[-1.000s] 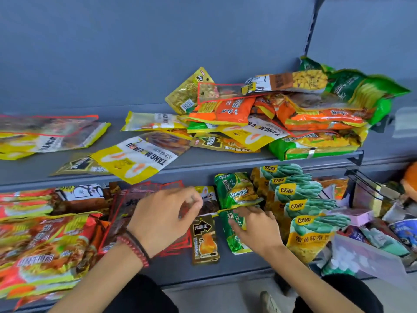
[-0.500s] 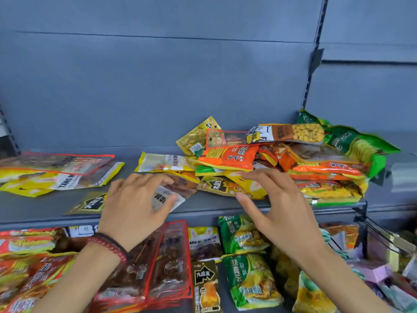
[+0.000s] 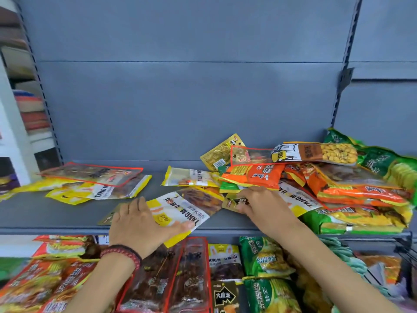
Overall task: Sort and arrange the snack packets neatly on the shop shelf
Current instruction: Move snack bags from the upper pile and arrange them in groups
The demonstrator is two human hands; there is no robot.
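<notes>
Presses the yellow-and-white packet (image 3: 182, 208) flat at the shelf's (image 3: 56, 213) front edge with the left hand (image 3: 140, 224), fingers (image 3: 142, 203) straight, slightly spread. Pinches a small gold packet (image 3: 232, 203) mid-shelf in the right hand's (image 3: 266, 206) curled fingers. Heap of mixed packets (image 3: 338, 190) at the shelf's right end.

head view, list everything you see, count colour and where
shelf: one, grey, upper level
front tang mao packet: one, yellow-white, front centre
small gold packet: one, gold-black, beside it on the right
red-edged packet: one, clear, left, atop yellow-white packets
mixed pile: many, orange, green, yellow, right end
lower-shelf packets: many, red, green, orange, below
wrist bands: red and black, left wrist
left hand: flat on front tang mao packet
right hand: pinches small gold packet
</notes>
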